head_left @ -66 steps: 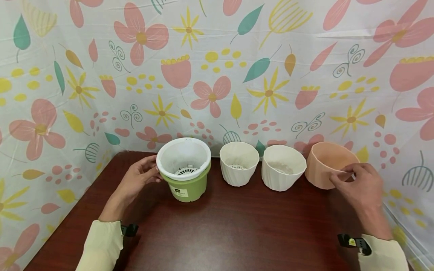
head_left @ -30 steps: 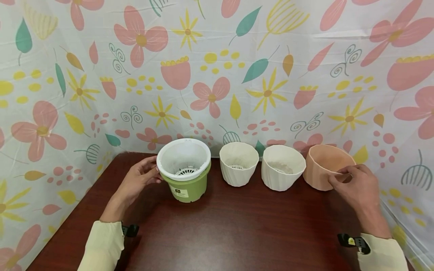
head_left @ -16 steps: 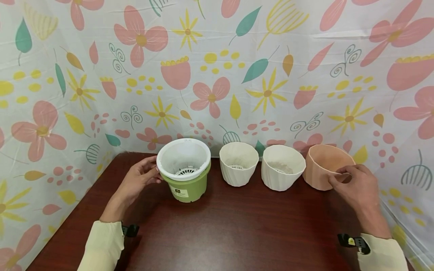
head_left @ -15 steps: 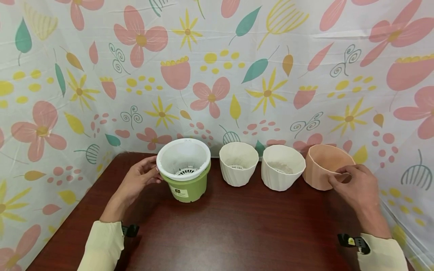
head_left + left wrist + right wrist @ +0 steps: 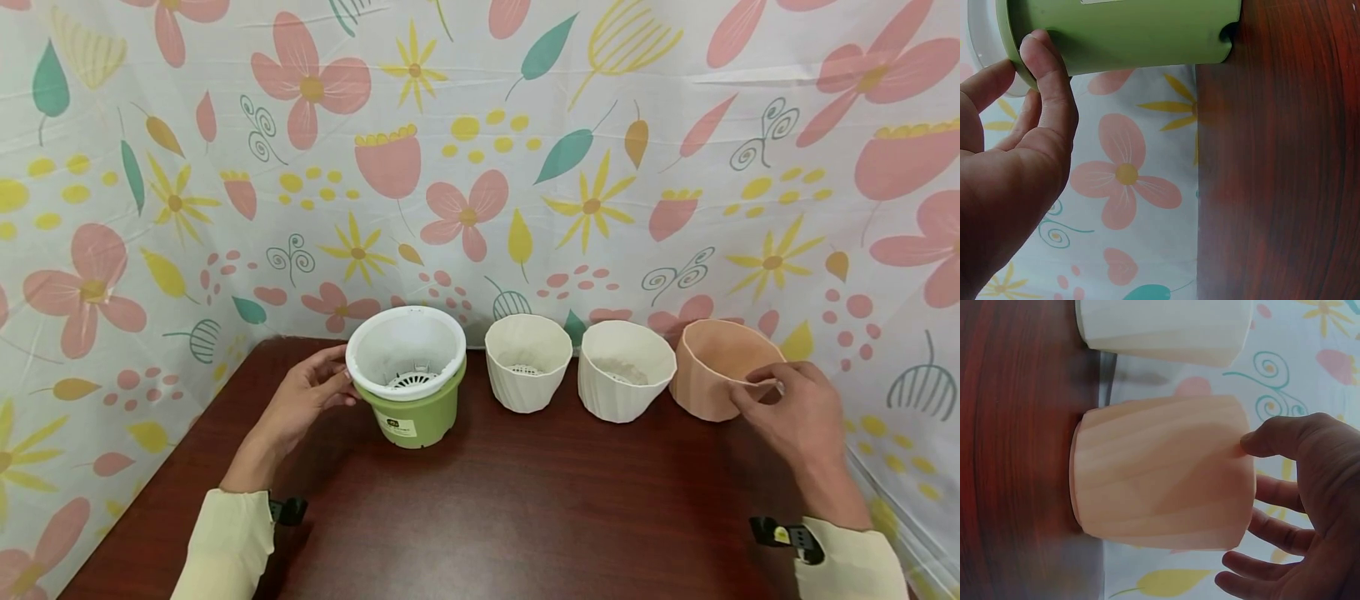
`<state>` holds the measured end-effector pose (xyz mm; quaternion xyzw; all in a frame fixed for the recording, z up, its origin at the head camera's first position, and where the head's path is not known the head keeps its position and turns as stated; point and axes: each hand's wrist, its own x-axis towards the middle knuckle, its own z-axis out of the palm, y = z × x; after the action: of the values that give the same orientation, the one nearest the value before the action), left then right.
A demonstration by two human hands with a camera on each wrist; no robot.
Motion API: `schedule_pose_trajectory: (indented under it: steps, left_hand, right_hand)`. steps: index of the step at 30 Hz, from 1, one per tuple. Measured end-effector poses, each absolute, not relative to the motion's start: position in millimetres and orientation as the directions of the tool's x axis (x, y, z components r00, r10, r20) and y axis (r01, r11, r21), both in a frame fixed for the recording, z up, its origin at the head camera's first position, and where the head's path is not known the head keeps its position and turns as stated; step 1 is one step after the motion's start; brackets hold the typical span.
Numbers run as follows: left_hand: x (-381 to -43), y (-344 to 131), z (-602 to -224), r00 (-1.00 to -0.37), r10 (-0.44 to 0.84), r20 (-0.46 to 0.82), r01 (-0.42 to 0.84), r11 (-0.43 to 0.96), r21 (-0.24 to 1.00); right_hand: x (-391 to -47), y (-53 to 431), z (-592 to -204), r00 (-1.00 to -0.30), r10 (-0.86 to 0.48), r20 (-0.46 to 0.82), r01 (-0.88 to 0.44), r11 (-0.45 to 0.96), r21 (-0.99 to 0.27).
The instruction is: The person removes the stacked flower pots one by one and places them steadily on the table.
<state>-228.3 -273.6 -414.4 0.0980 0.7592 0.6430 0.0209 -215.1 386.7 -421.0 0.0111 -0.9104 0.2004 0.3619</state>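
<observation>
At the row's left end a green flower pot (image 5: 420,421) stands with a white inner pot (image 5: 408,321) nested in it; slots show in the inner pot's bottom. My left hand (image 5: 307,396) holds it at the left side of the rim, fingertips against the green wall in the left wrist view. At the right end is a peach flower pot (image 5: 697,383) with a faceted wall. My right hand (image 5: 802,417) pinches its near right rim, thumb outside; in the right wrist view some fingers (image 5: 1285,531) go behind the rim.
Two white faceted pots, the left white pot (image 5: 528,387) and the right white pot (image 5: 622,396), stand between the held ones. All are on a dark reddish wooden table (image 5: 525,517), along its back edge. A flowered cloth (image 5: 480,125) hangs close behind and at both sides.
Over the last two seconds the peach pot has shifted slightly left, with my right hand on its rim. The left hand, the green pot and the white pots have stayed put.
</observation>
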Motion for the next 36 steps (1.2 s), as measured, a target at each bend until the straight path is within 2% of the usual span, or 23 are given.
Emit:
schedule_pose_trajectory:
  steps: [12, 36]
  left_hand:
    - [-228.1, -274.0, -414.1, -0.98, 0.175, 0.093, 0.124, 0.169, 0.978]
    - [-228.4, -274.1, -413.7, -0.98, 0.174, 0.097, 0.128, 0.178, 0.976]
  right_hand:
    - [-211.7, 382.6, -411.3, -0.737, 0.16, 0.657, -0.138, 0.916, -0.378]
    - [-195.7, 343.9, -380.0, -0.718, 0.12, 0.685, -0.216, 0.898, -0.384]
